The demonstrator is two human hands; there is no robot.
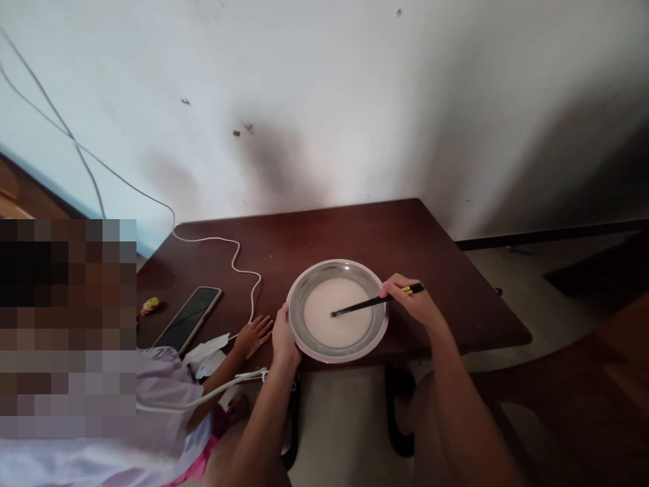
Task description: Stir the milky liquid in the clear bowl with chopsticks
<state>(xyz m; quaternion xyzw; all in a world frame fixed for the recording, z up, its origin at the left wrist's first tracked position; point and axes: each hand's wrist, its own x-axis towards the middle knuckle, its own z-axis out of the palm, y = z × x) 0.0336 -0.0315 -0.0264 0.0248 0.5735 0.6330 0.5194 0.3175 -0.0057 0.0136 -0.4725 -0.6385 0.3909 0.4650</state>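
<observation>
A round metal bowl point(297, 297) with a pale rim sits near the front edge of the dark brown table. Milky, pale pinkish liquid point(337, 331) covers its bottom. My left hand point(284, 338) grips the bowl's left side, thumb up by the rim and the other fingers mostly hidden. In my right hand point(410, 297), black chopsticks point(361, 306) with yellow bands are held at a slant over the bowl's right rim. Their tips reach the liquid near the middle.
Another person's hand point(256, 335) lies on the table point(349, 230) just left of my left hand. Beyond it are a smartphone point(190, 314), white tissue point(207, 355) and a small yellow toy point(150, 306). A white cable point(237, 253) winds across the tabletop. A wall point(324, 101) stands behind.
</observation>
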